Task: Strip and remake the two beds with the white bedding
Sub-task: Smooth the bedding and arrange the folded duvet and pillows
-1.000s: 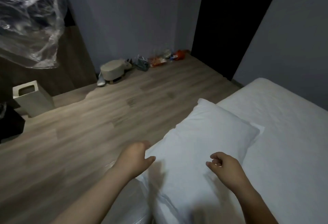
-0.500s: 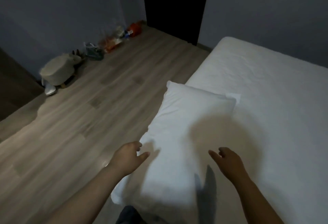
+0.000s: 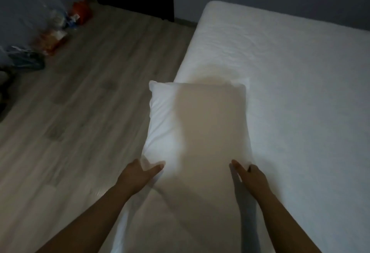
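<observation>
Along the bed's (image 3: 300, 92) floor-side edge lies a plump, rectangular white pillow (image 3: 196, 124), smooth fabric half in shadow. The left hand (image 3: 140, 174) pinches its near corner, thumb on top. The right hand (image 3: 252, 178) rests straight fingers on the other corner. The white sheet (image 3: 250, 42) is faintly wrinkled beside the plank-wood floor (image 3: 80, 112).

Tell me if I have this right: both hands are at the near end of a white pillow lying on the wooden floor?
No. The head view shows the left hand and right hand at the near end of the white pillow, but it lies on the bed, not the wooden floor.
</observation>
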Tool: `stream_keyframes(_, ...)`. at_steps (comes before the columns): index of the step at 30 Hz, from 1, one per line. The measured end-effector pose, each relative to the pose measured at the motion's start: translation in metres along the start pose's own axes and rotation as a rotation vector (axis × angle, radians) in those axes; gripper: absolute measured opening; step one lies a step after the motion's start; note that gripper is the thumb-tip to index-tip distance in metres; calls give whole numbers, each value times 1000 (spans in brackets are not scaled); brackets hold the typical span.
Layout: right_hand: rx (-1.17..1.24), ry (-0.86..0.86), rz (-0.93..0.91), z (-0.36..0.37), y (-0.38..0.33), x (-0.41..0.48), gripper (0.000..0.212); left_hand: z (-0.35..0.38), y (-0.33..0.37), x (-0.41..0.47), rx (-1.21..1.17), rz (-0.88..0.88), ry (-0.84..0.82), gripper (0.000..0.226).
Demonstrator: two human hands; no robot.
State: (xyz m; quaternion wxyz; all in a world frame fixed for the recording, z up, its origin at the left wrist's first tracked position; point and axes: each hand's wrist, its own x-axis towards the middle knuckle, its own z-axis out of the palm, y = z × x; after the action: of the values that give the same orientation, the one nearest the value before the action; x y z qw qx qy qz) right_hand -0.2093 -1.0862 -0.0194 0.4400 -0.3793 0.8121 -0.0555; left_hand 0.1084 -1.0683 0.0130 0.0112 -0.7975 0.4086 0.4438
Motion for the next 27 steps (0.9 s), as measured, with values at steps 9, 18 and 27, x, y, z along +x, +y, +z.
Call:
stream_keyframes(9, 262, 87, 128, 23, 4, 54, 102, 33, 22, 57, -400, -142, -7, 109)
stream_keyframes(18, 447, 208, 132, 9, 4, 4, 67, 31, 23, 13, -525, -57, 200, 87)
stream_keyframes(27, 521, 358, 217, -35, 30, -136, 68, -4, 18, -97, -448, 30, 227, 71)
